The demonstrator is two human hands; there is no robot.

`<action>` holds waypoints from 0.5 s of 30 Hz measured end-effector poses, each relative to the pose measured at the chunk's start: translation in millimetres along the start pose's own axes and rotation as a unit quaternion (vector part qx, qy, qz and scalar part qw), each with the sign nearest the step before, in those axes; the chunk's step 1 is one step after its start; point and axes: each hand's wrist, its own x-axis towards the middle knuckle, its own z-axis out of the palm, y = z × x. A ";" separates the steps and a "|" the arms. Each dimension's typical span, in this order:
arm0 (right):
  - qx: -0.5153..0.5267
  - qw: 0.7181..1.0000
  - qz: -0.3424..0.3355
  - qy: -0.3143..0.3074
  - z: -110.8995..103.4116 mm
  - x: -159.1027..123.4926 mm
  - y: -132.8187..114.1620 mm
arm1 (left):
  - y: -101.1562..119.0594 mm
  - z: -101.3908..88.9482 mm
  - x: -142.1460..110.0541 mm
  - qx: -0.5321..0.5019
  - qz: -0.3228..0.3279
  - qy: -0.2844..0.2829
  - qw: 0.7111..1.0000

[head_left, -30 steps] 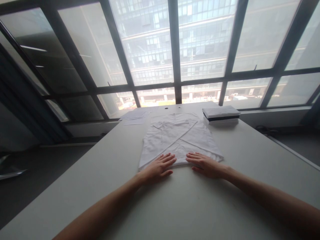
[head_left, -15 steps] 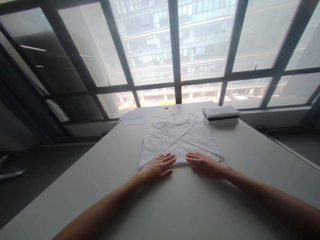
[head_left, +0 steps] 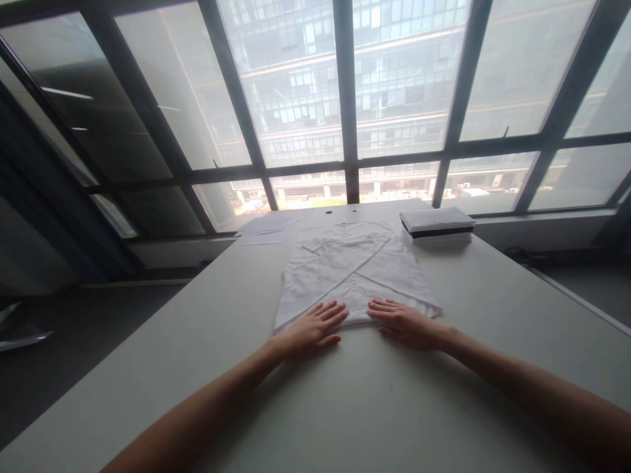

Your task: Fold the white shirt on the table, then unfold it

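A: Item: white T-shirt [head_left: 352,274], sleeves folded in, mid-surface [head_left: 207,341].

B: Soft, light, limp. Your left hand [head_left: 310,330] and right hand [head_left: 407,324] lie flat, fingers outstretched, gripping nothing; pinch its near hem corners.

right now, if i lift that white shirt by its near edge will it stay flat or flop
The shirt would probably flop: it is thin cloth lying creased, sleeves folded across. The folds may fall open, since only the left hand and right hand press its near hem. It looks light and should slide easily on the smooth table.
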 end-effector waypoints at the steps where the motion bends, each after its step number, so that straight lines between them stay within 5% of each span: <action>1: 0.001 1.000 0.002 -0.011 -0.3 -0.9 -0.8 | 0.0 0.1 0.0 -0.001 -0.004 -0.010 1.000; 9: -0.009 0.995 0.031 -0.092 -3.5 -6.7 -5.0 | 2.3 -2.1 0.1 0.015 -0.013 -0.049 0.999; 15: -0.036 0.999 0.034 -0.017 -9.7 2.2 -7.8 | 0.6 -1.0 -0.3 0.019 -0.012 -0.039 0.999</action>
